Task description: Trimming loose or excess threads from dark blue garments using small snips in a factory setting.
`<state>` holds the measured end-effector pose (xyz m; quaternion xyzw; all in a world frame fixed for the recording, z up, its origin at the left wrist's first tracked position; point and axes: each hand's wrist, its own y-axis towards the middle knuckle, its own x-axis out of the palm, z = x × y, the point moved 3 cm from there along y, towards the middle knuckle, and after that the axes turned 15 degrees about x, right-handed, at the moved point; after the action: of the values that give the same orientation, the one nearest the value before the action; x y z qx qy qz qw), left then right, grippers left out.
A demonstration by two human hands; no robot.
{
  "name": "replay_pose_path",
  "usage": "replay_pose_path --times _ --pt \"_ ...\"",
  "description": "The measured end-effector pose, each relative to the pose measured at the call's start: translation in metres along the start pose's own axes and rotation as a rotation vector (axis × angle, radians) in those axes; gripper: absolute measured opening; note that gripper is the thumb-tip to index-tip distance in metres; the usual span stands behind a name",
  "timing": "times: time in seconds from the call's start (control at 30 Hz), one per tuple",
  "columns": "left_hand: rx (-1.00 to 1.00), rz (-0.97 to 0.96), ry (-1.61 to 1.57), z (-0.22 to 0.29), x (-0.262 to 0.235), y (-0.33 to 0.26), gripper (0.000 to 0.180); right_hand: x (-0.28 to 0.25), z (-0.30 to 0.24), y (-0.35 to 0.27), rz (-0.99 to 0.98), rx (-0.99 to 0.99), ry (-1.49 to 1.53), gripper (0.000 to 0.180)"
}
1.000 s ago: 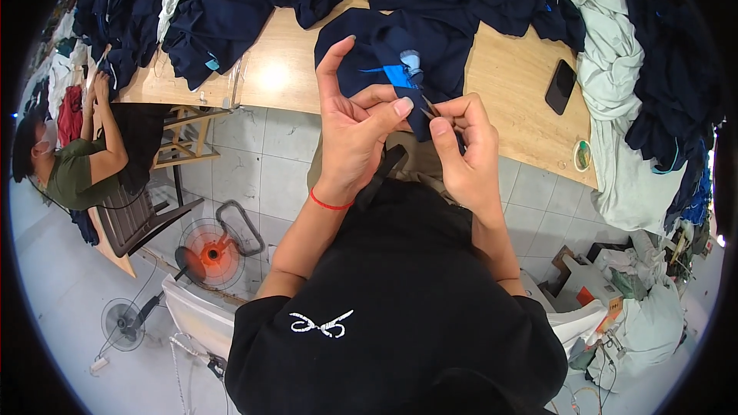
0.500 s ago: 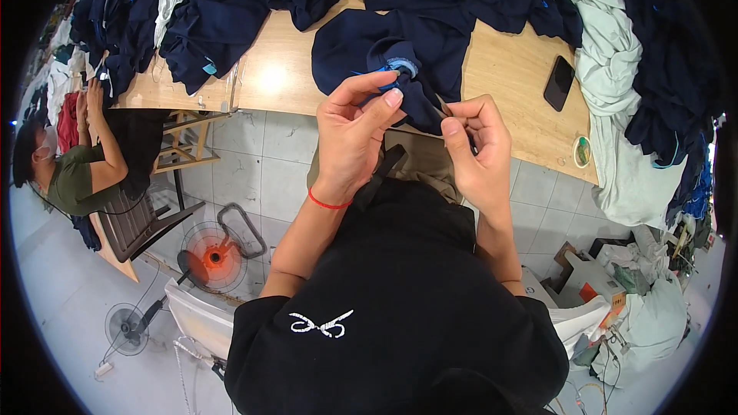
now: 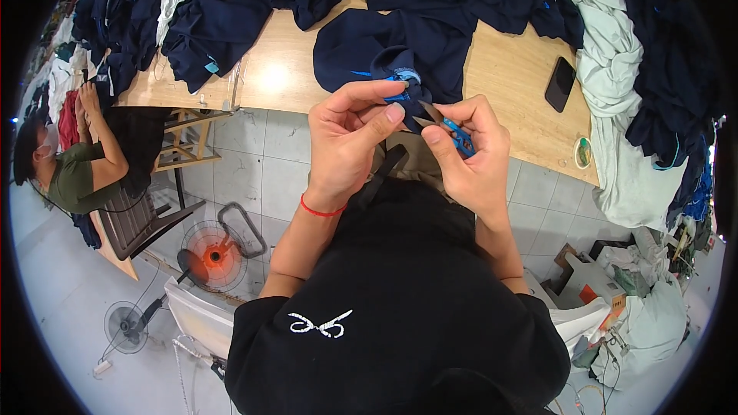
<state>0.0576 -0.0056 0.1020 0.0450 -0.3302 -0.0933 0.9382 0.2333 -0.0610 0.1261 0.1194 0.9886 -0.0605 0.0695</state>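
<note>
Head view, frame centre: right hand (image 3: 473,157) fingers grip blue thread snips (image 3: 450,129), blades pointing upper left toward the navy garment (image 3: 400,50) edge pinched by left hand (image 3: 350,134), just beside them.

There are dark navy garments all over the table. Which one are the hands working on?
The dark navy garment lying apart at the near edge of the wooden table, with light blue trim, right at the left hand; the others are heaped further back.

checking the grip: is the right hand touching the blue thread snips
Touching. The head view shows the right hand closed around the blue thread snips, their blue handle between thumb and fingers, the metal tips poking out toward the left hand.
</note>
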Motion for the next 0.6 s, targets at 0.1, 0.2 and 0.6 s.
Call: replay_pose_path --times 0.1,0.2,0.6 --pt "-0.003 -0.002 -0.023 0.0008 0.0001 0.0000 0.029 0.0015 0.0001 0.0002 -0.003 -0.015 -0.002 0.026" --pt "-0.006 -0.006 -0.049 0.0010 0.0001 0.0001 0.029 0.0016 0.0006 0.0007 0.007 -0.039 -0.004 0.026" --pt "-0.040 0.021 -0.031 0.0013 0.0001 -0.0022 0.029 0.0029 -0.0025 0.0024 0.060 -0.022 0.044 0.020"
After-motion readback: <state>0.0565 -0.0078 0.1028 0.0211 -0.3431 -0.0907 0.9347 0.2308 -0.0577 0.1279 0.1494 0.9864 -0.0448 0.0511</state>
